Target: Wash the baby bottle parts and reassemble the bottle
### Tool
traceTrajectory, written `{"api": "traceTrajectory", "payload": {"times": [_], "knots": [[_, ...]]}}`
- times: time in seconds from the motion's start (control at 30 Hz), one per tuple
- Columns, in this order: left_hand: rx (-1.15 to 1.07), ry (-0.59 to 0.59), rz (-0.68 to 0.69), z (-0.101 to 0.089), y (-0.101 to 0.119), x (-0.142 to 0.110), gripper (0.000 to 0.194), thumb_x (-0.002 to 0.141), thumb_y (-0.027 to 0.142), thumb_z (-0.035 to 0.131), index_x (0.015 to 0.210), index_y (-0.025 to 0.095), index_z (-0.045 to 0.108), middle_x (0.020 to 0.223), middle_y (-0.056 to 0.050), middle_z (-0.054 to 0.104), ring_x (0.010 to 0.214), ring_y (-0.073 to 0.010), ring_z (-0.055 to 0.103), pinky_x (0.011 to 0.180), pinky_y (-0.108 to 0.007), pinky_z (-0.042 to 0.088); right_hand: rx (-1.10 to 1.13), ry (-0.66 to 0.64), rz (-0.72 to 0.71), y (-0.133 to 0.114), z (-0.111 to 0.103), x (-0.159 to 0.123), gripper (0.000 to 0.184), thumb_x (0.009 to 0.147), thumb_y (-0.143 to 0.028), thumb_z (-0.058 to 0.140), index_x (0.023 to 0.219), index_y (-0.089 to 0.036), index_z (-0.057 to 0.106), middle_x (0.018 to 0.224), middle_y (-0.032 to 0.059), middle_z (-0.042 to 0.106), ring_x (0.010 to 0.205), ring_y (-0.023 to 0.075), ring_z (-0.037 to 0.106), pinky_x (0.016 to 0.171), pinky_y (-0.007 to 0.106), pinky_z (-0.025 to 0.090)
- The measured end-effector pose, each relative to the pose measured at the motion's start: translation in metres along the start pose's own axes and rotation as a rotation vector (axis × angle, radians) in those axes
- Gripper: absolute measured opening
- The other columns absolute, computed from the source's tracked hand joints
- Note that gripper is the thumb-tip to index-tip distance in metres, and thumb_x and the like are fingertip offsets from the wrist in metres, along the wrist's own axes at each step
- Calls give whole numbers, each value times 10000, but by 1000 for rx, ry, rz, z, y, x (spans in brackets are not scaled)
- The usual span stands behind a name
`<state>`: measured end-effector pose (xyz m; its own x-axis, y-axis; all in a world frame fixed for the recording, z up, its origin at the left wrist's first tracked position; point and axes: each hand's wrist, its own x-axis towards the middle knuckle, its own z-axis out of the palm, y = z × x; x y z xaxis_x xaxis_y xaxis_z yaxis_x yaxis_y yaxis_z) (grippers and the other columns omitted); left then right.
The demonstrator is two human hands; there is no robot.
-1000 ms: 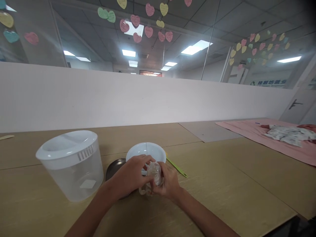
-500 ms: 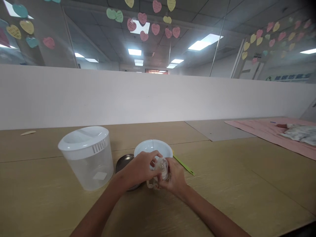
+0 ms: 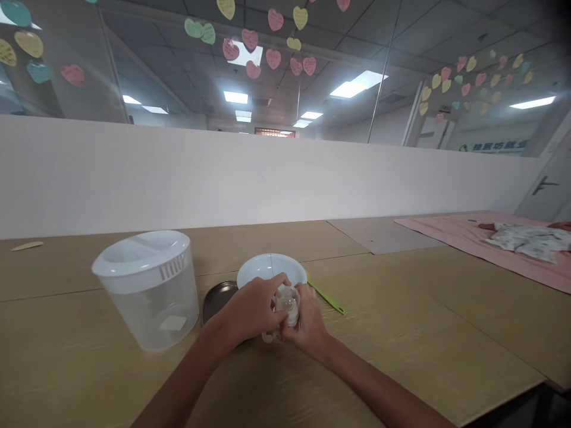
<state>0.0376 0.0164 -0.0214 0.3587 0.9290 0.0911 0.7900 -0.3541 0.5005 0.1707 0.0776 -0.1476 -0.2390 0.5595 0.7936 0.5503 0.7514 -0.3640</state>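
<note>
A small clear bottle with a rounded, see-through top point(image 3: 288, 302) is between my two hands, tilted toward me. My left hand point(image 3: 259, 302) grips it from the left, with thumb and fingers about the domed top. On the other side my right hand point(image 3: 307, 321) is wrapped round the body. Below the hands a pale, curved part like a handle point(image 3: 267, 337) shows; the rest of the bottle is hidden by fingers. Just behind the hands is a white bowl point(image 3: 256, 264). A dark metal pan or tray point(image 3: 216, 297) lies partly under my left forearm.
A lidded translucent bucket point(image 3: 149, 309) stands at left. A green-handled utensil point(image 3: 328, 297) lies right of the bowl. Patterned cloth point(image 3: 526, 239) rests on a pink mat point(image 3: 450, 232) at far right. A flat wooden stick point(image 3: 27, 245) lies far left, before a white wall point(image 3: 267, 178).
The view has turned slightly right, so everything appears shifted left. My hands stay on the bottle, with my left fingers a little closer round its top.
</note>
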Motion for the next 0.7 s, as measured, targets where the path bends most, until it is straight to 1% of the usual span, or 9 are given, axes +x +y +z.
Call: {"api": "traceTrajectory", "payload": {"times": [0.13, 0.27, 0.33, 0.4, 0.47, 0.53, 0.6, 0.67, 0.7], "knots": [[57, -17, -6, -1, 2, 0, 315, 657, 220, 481, 972, 229, 492, 728, 3, 614, 713, -170, 577, 570, -235, 382, 8, 8, 0, 1, 2, -3, 257, 710, -417, 409, 808, -181, 423, 748, 25, 436, 686, 177, 398, 607, 328, 342], [102, -17, -3, -1, 0, -2, 340, 674, 239, 471, 1014, 230, 475, 761, -8, 620, 748, -188, 582, 578, -240, 389, 3, -9, -33, 6, 1, -3, 281, 736, -450, 394, 812, -182, 432, 747, 26, 446, 688, 181, 411, 616, 331, 333], [117, -30, -1, -2, -3, -5, 392, 691, 269, 473, 1081, 236, 460, 842, -25, 634, 794, -202, 587, 610, -253, 404, 1, -47, -64, 8, -1, -2, 317, 736, -480, 409, 830, -180, 447, 754, 29, 466, 697, 187, 429, 639, 343, 328], [118, -34, 0, -3, -9, -7, 527, 699, 318, 495, 1212, 248, 392, 1003, -54, 622, 898, -225, 578, 686, -279, 419, 8, -81, -81, 10, -3, 0, 392, 717, -530, 442, 886, -176, 463, 789, 43, 498, 723, 198, 454, 665, 356, 328], [111, -10, -11, -4, -16, -9, 697, 688, 379, 531, 1323, 261, 267, 1172, -78, 555, 1023, -249, 534, 776, -308, 412, 25, -74, -93, 11, -4, 1, 524, 680, -595, 475, 983, -168, 459, 856, 66, 531, 762, 214, 480, 691, 365, 336], [111, 30, -23, -5, -21, -9, 789, 675, 432, 555, 1361, 267, 201, 1279, -83, 475, 1118, -265, 472, 848, -334, 388, 32, -36, -101, 11, -5, 1, 642, 643, -634, 502, 1068, -158, 434, 920, 87, 549, 793, 227, 500, 709, 369, 348], [112, 50, -14, -3, -22, -7, 786, 672, 463, 559, 1356, 259, 232, 1338, -78, 416, 1172, -271, 422, 899, -351, 360, 33, -23, -109, 10, -6, 2, 682, 613, -631, 538, 1090, -157, 429, 932, 90, 562, 797, 231, 516, 713, 369, 359], [102, 40, -10, -1, -17, -5, 737, 684, 458, 548, 1336, 234, 289, 1358, -78, 392, 1188, -269, 404, 918, -351, 347, 48, -49, -116, 8, -6, 2, 651, 603, -589, 572, 1081, -166, 443, 916, 83, 576, 788, 231, 531, 709, 369, 368], [100, 26, -15, 1, -14, -3, 708, 692, 439, 541, 1324, 215, 315, 1348, -86, 405, 1178, -268, 415, 914, -350, 349, 63, -66, -118, 7, -6, 2, 622, 604, -558, 584, 1073, -171, 453, 912, 81, 582, 786, 232, 538, 713, 373, 373]]}}
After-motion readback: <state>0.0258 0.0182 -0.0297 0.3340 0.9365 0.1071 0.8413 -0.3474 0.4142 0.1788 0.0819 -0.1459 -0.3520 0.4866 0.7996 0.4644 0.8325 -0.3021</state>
